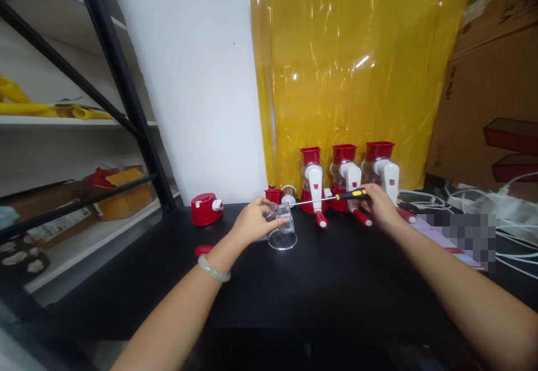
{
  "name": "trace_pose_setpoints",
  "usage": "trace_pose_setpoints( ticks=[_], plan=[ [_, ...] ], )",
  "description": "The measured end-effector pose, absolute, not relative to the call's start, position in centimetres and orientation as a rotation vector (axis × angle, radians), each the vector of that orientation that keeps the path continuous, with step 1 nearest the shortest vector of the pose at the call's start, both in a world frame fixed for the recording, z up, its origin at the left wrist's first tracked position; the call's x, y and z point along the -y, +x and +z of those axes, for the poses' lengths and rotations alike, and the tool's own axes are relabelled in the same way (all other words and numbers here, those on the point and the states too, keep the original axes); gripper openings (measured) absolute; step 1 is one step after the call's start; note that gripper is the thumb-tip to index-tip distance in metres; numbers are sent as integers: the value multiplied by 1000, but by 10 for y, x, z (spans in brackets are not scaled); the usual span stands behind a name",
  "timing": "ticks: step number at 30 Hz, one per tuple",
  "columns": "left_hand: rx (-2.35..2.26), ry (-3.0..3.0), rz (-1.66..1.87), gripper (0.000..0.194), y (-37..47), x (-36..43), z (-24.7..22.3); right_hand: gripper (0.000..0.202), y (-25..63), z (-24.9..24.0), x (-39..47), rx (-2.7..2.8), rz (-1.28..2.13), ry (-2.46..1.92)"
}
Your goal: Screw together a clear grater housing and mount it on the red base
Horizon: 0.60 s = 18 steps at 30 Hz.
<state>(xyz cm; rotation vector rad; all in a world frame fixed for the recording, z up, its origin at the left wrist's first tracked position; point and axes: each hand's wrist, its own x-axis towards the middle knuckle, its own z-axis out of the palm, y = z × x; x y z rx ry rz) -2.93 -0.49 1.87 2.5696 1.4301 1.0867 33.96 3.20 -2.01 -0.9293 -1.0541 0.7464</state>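
My left hand [256,221] is closed around a clear plastic grater body [282,239], whose round rim faces down toward the black table. In my right hand [379,208] is a screwdriver [352,194] with a black and yellow handle. Its metal shaft points left and the tip reaches the upper edge of the clear body; whether it touches a screw is too small to tell. Just behind the clear part are a small red piece [273,194] and a metal grater drum [288,193]. A red base [207,209] with a white knob sits to the left.
Three red and white rotary graters [313,183] stand in a row at the back, their crank handles toward me. A red handle [203,251] lies beside my left wrist. White cables [510,225] and a leaflet [445,242] are at the right; a shelf rack [138,107] stands left.
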Motion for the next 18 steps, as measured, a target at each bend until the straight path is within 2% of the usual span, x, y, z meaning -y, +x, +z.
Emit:
trace_pose_setpoints(
  ticks=[10, 18],
  plan=[
    [-1428, 2564, 1064, 41, -30, 6, 20, 34, 345, -23, -38, 1065, 751, -938],
    [-1417, 2555, 1083, 42, -30, 4, 18, 38, 343, -21, -33, 1103, 752, -961]
  ],
)
